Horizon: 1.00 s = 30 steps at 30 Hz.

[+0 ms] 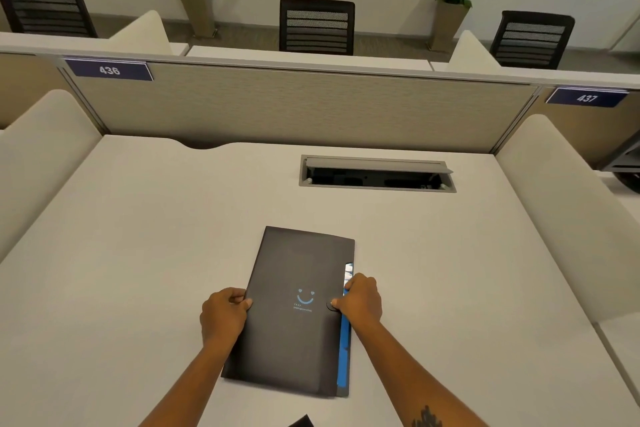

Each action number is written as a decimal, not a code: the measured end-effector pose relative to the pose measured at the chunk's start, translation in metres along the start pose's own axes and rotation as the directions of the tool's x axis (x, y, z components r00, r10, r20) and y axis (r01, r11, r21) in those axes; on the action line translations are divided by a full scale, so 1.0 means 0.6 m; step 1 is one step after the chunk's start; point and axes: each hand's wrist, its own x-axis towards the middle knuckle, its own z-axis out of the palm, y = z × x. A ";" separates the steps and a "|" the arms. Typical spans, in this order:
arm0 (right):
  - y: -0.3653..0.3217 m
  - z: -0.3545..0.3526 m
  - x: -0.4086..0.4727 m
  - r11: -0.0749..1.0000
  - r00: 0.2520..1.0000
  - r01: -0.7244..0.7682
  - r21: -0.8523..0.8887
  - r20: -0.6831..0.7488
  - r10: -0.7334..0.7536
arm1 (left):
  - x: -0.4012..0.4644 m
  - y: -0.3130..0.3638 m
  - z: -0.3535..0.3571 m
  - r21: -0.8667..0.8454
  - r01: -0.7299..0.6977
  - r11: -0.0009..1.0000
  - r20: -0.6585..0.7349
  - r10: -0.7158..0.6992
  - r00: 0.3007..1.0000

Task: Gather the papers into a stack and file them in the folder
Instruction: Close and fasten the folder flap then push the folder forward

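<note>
A dark grey folder (294,319) with a blue smiley print lies closed on the white desk (138,253), slightly tilted. A blue strip and a sliver of paper (347,274) show along its right edge. My left hand (224,314) grips the folder's left edge, thumb on the cover. My right hand (360,298) holds the right edge, thumb pressing the round snap on the cover flap. No loose papers are visible on the desk.
An open cable hatch (377,173) is sunk in the desk behind the folder. A fabric partition (294,107) closes the far side, and rounded side dividers (554,191) flank the desk. A small dark object (301,422) peeks in at the bottom edge.
</note>
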 end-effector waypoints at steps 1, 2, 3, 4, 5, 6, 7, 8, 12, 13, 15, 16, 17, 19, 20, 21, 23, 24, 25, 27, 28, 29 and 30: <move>-0.002 -0.001 -0.001 1.000 1.000 -0.006 -0.007 0.002 0.006 | 0.001 0.000 -0.001 0.003 -0.001 1.000 0.003 0.001 1.000; -0.004 -0.002 -0.001 1.000 1.000 -0.012 -0.012 0.003 0.012 | 0.001 0.000 -0.001 0.005 -0.003 1.000 0.005 0.003 1.000; -0.006 -0.003 -0.002 1.000 1.000 -0.017 -0.014 0.004 0.017 | 0.001 0.000 -0.002 0.009 -0.006 1.000 0.008 0.006 1.000; -0.007 -0.004 -0.003 1.000 1.000 -0.021 -0.012 0.004 0.021 | 0.001 0.000 -0.002 0.010 -0.010 1.000 0.010 0.010 1.000; -0.008 -0.004 -0.005 1.000 1.000 -0.021 -0.007 0.004 0.021 | 0.002 -0.001 -0.003 0.008 -0.012 1.000 0.013 0.012 1.000; -0.007 -0.004 -0.007 1.000 1.000 -0.017 0.004 0.003 0.017 | 0.002 -0.001 -0.003 0.005 -0.015 1.000 0.015 0.014 1.000; -0.004 -0.004 -0.009 1.000 1.000 -0.008 0.020 -0.001 0.008 | 0.001 -0.001 -0.004 0.001 -0.015 1.000 0.018 0.015 1.000; 0.000 -0.003 -0.012 0.999 1.000 0.002 0.039 -0.008 -0.002 | 0.002 -0.001 -0.005 -0.005 -0.014 1.000 0.022 0.014 1.000; 0.028 0.002 -0.022 0.981 0.997 -0.012 0.193 -0.077 0.027 | 0.005 -0.003 -0.010 -0.033 -0.014 0.999 0.040 0.015 0.999; 0.038 0.005 -0.024 0.974 0.995 -0.030 0.224 -0.085 0.050 | 0.006 -0.004 -0.012 -0.037 -0.011 0.999 0.047 0.013 0.999; 0.059 0.011 -0.031 0.961 0.992 -0.080 0.264 -0.075 0.103 | 0.008 -0.008 -0.015 -0.036 -0.012 0.999 0.059 0.014 0.998; 0.067 0.014 -0.036 0.955 0.990 -0.106 0.276 -0.064 0.128 | 0.008 -0.011 -0.016 -0.035 -0.013 0.999 0.065 0.015 0.998; 0.073 0.018 -0.041 0.948 0.988 -0.126 0.291 -0.054 0.147 | 0.009 -0.014 -0.017 -0.036 -0.011 0.999 0.074 0.014 0.997; 0.077 0.023 -0.051 0.935 0.986 -0.146 0.322 -0.031 0.165 | 0.013 -0.019 -0.017 -0.048 0.002 0.999 0.103 0.003 0.995; 0.076 0.025 -0.054 0.933 0.986 -0.150 0.326 -0.021 0.165 | 0.016 -0.022 -0.017 -0.059 0.015 0.998 0.122 -0.008 0.992; 0.074 0.026 -0.057 0.933 0.986 -0.155 0.324 -0.014 0.168 | 0.019 -0.024 -0.018 -0.071 0.033 0.997 0.142 -0.023 0.990; 0.068 0.027 -0.059 0.928 0.984 -0.167 0.334 -0.008 0.180 | 0.028 -0.030 -0.021 -0.097 0.073 0.993 0.178 -0.054 0.983; 0.065 0.028 -0.060 0.923 0.983 -0.168 0.345 -0.010 0.183 | 0.033 -0.033 -0.023 -0.112 0.089 0.990 0.192 -0.067 0.979; 0.061 0.030 -0.061 0.920 0.984 -0.164 0.355 -0.013 0.180 | 0.039 -0.036 -0.026 -0.127 0.103 0.987 0.204 -0.076 0.976; 0.051 0.037 -0.062 0.920 0.986 -0.145 0.364 -0.023 0.165 | 0.051 -0.044 -0.034 -0.150 0.119 0.982 0.218 -0.085 0.972; 0.043 0.042 -0.062 0.921 0.988 -0.135 0.367 -0.026 0.155 | 0.057 -0.049 -0.039 -0.156 0.124 0.980 0.220 -0.088 0.972; 0.034 0.048 -0.062 0.920 0.989 -0.124 0.372 -0.028 0.145 | 0.065 -0.054 -0.045 -0.163 0.130 0.978 0.219 -0.092 0.971; 0.023 0.053 -0.062 0.919 0.990 -0.115 0.378 -0.029 0.136 | 0.073 -0.058 -0.052 -0.175 0.139 0.975 0.216 -0.099 0.971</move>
